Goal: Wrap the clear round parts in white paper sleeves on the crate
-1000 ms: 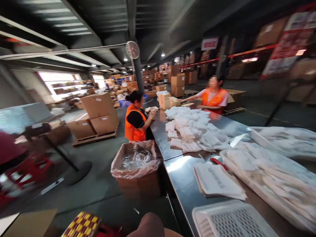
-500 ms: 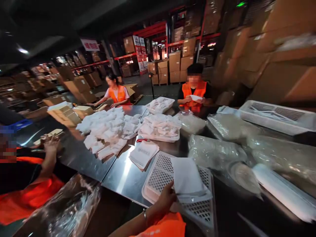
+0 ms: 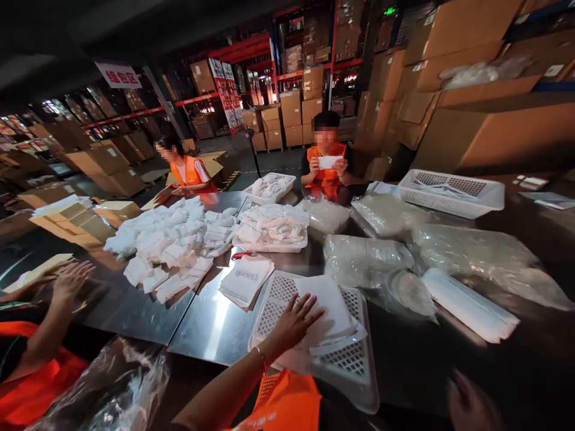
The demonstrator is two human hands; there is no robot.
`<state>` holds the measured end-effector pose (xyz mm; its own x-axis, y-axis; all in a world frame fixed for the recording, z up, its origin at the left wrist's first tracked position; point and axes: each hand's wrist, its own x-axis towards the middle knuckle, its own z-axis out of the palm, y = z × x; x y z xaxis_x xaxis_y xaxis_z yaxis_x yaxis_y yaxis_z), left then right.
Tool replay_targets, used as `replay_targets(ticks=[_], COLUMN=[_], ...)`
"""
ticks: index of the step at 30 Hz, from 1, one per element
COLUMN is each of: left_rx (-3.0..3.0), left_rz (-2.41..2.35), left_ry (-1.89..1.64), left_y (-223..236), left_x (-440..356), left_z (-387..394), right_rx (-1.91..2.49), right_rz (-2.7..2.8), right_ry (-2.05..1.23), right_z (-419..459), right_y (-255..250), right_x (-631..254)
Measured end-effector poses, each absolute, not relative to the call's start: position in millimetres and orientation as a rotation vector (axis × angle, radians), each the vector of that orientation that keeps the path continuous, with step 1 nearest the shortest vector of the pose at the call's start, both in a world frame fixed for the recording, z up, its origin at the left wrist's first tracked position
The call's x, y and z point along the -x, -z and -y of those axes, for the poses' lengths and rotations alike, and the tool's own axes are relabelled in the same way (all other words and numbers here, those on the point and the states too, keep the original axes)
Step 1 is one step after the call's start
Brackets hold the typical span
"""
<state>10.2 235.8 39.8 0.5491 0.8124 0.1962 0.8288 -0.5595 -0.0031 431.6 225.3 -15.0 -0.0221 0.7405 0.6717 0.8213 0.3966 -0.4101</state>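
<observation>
My left hand [image 3: 294, 320] lies flat with fingers spread on a stack of white flat bags [image 3: 335, 311]. The stack rests in a white perforated tray [image 3: 348, 362] at the near edge of a steel table [image 3: 211, 326]. The hand is open and presses on the top bag. My right hand [image 3: 467, 407] shows only as a dark blur at the bottom right, low over the dark tabletop, and its fingers cannot be made out.
A printed stack of white bags [image 3: 246, 278], a heap of white packets [image 3: 166, 245], a filled tray [image 3: 272, 230], clear plastic bundles [image 3: 366, 257] and a white basket [image 3: 451, 191] cover the table. Co-workers in orange vests sit opposite [image 3: 327, 158], [image 3: 186, 170]; another person's hand [image 3: 67, 281] is at left.
The view has swung right from the aisle onto the table. My left hand, which gripped the near edge of the white bags, now lies flat and spread on top of them.
</observation>
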Motion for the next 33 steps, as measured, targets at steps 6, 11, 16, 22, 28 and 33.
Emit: replay_targets(ticks=[6, 11, 16, 22, 28, 33], left_rx=[2.783, 2.793, 2.812, 2.889, 2.754, 2.527], left_rz=[1.113, 1.140, 1.192, 1.177, 1.338, 1.264], left_ry=[0.229, 0.299, 0.375, 0.494, 0.549, 0.333], left_y=[-34, -28, -26, -31, -33, -33], left_x=[0, 3, -3, -10, -30, -47], left_z=[-255, -249, -244, -238, -217, -204], right_rx=[0.443, 0.314, 0.371, -0.026, 0.122, -0.060], right_rz=[2.503, 2.527, 2.526, 2.627, 2.573, 2.513], right_ry=[0.273, 0.349, 0.514, 0.340, -0.208, -0.513], right_z=[-332, -335, -339, -341, -337, -348], right_y=[-26, 1, -5, -30, -22, -14], right_x=[-328, -346, -357, -293, -305, -313])
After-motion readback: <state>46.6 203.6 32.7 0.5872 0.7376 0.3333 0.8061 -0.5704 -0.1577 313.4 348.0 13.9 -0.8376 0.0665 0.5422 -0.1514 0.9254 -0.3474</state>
